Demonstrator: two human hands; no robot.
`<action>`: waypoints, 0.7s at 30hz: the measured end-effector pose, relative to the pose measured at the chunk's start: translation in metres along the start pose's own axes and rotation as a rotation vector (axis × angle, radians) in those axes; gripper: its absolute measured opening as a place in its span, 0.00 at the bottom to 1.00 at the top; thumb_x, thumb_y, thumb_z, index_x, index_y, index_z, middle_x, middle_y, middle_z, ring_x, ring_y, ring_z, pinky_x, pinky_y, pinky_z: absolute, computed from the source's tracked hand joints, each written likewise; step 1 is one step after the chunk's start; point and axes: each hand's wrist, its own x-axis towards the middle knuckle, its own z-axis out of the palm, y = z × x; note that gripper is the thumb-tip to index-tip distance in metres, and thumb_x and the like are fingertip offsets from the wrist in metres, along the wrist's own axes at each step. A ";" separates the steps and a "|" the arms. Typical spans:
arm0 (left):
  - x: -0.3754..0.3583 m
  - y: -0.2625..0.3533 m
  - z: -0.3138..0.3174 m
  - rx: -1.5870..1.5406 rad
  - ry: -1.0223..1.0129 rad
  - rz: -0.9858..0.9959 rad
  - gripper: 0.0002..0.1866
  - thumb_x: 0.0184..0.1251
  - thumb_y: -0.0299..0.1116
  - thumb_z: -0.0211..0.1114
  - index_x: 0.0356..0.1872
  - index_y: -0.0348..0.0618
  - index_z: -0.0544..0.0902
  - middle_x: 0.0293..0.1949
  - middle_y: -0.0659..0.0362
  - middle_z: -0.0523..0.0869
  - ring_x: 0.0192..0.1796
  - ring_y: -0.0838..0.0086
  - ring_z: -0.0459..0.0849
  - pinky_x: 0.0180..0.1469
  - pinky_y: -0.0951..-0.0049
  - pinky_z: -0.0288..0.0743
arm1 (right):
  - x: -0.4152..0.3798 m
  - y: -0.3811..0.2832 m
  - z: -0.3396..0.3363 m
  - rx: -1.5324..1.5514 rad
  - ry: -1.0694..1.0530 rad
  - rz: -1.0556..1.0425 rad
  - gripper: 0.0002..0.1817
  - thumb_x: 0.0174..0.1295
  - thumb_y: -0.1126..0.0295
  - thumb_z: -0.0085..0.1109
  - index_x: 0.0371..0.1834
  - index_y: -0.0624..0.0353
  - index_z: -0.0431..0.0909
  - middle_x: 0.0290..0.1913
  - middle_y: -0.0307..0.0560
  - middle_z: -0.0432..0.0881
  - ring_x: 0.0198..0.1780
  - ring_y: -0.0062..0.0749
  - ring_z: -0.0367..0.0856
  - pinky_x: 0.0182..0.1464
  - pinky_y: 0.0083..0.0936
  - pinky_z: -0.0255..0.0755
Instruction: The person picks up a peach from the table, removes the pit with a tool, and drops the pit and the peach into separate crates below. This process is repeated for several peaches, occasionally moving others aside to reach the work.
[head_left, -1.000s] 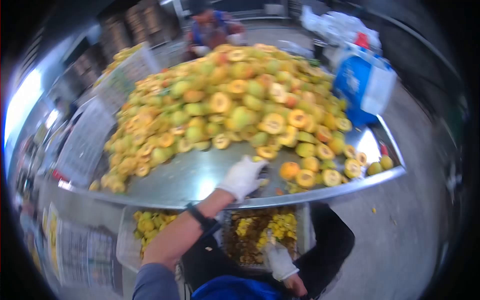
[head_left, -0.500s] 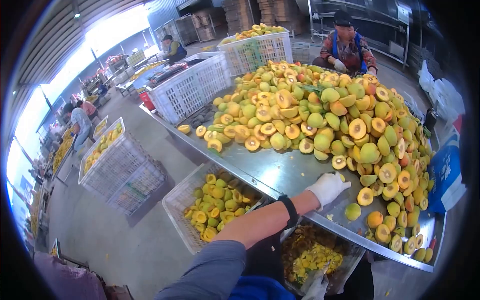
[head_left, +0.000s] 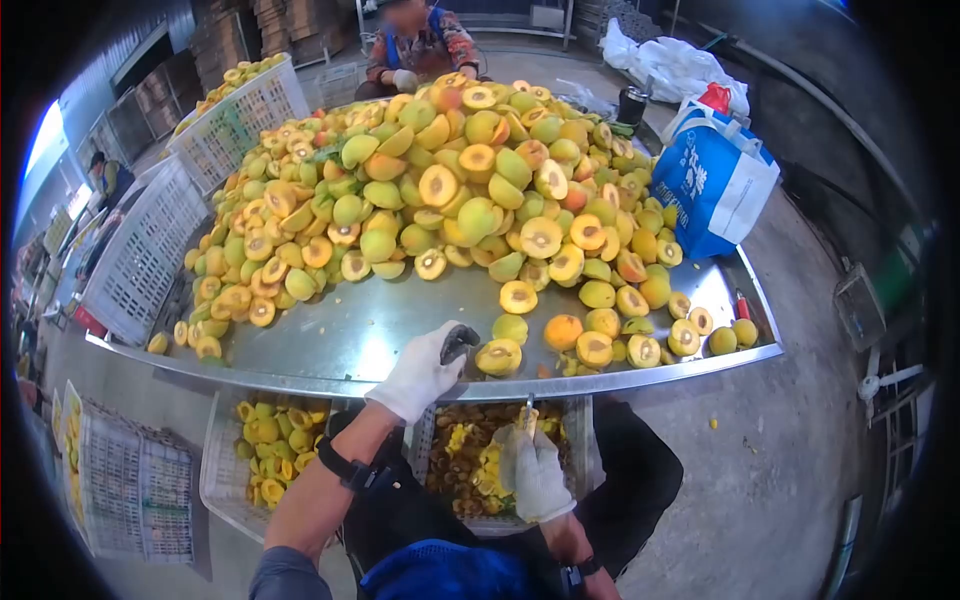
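My left hand (head_left: 425, 370), in a white glove with dark fingertips, is over the front edge of the metal table (head_left: 330, 335). Its fingers are bent and apart from the thumb, with nothing visible between them. Just right of it lies a halved yellow peach (head_left: 498, 357), with a greener peach piece (head_left: 510, 328) behind. Below the table edge, my right hand (head_left: 540, 470), also gloved, is closed around a small metal-tipped tool (head_left: 529, 408); most of the tool is hidden. Under that hand, a crate (head_left: 583, 440) holds brown pits and yellow scraps.
A large heap of halved peaches (head_left: 440, 190) covers the table's back. A blue bag (head_left: 705, 180) and a red-handled item (head_left: 742, 304) are at the right. White crates (head_left: 140, 255) stand left; another crate (head_left: 222, 470) below holds peach halves. A co-worker (head_left: 425, 45) sits opposite.
The view has swung right and down. My left hand has drawn back toward the table's front edge. My right hand and its tool have come up into clearer view.
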 end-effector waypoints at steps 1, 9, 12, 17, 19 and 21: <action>0.004 0.001 0.001 0.035 -0.003 -0.034 0.16 0.63 0.27 0.64 0.52 0.41 0.78 0.39 0.48 0.87 0.43 0.60 0.87 0.47 0.67 0.79 | -0.003 0.001 -0.002 0.022 0.015 0.041 0.15 0.74 0.60 0.48 0.42 0.63 0.76 0.19 0.34 0.70 0.16 0.17 0.64 0.18 0.19 0.59; 0.039 0.000 0.032 0.091 -0.267 -0.138 0.30 0.54 0.40 0.76 0.55 0.38 0.75 0.42 0.47 0.85 0.45 0.60 0.83 0.51 0.66 0.76 | -0.012 0.014 -0.015 0.103 0.035 0.101 0.13 0.73 0.63 0.49 0.42 0.63 0.76 0.18 0.35 0.68 0.16 0.18 0.63 0.19 0.19 0.58; 0.038 0.001 0.033 -0.059 -0.151 -0.141 0.33 0.52 0.37 0.76 0.58 0.38 0.72 0.43 0.43 0.84 0.47 0.52 0.84 0.51 0.64 0.76 | -0.011 -0.004 -0.012 0.055 0.014 0.060 0.13 0.73 0.63 0.49 0.43 0.62 0.76 0.18 0.34 0.67 0.16 0.17 0.62 0.19 0.18 0.58; -0.008 0.040 0.018 -0.652 -0.042 -0.032 0.35 0.53 0.25 0.72 0.63 0.36 0.69 0.50 0.52 0.82 0.54 0.65 0.82 0.58 0.68 0.74 | -0.015 -0.025 -0.005 0.050 -0.038 -0.017 0.12 0.73 0.64 0.48 0.44 0.61 0.74 0.20 0.33 0.68 0.18 0.16 0.63 0.20 0.18 0.59; -0.026 0.032 0.021 -0.691 -0.012 0.074 0.33 0.58 0.24 0.68 0.66 0.36 0.67 0.59 0.55 0.76 0.61 0.72 0.75 0.65 0.70 0.69 | -0.020 -0.029 -0.002 -0.045 -0.096 -0.060 0.11 0.72 0.64 0.48 0.44 0.61 0.74 0.21 0.34 0.70 0.19 0.17 0.66 0.22 0.19 0.62; -0.052 0.037 0.020 -0.804 0.000 0.038 0.31 0.60 0.25 0.67 0.65 0.36 0.67 0.61 0.54 0.74 0.63 0.72 0.73 0.66 0.70 0.67 | -0.027 -0.028 0.003 -0.213 -0.140 -0.147 0.11 0.72 0.64 0.48 0.44 0.61 0.74 0.22 0.35 0.71 0.21 0.18 0.69 0.24 0.21 0.65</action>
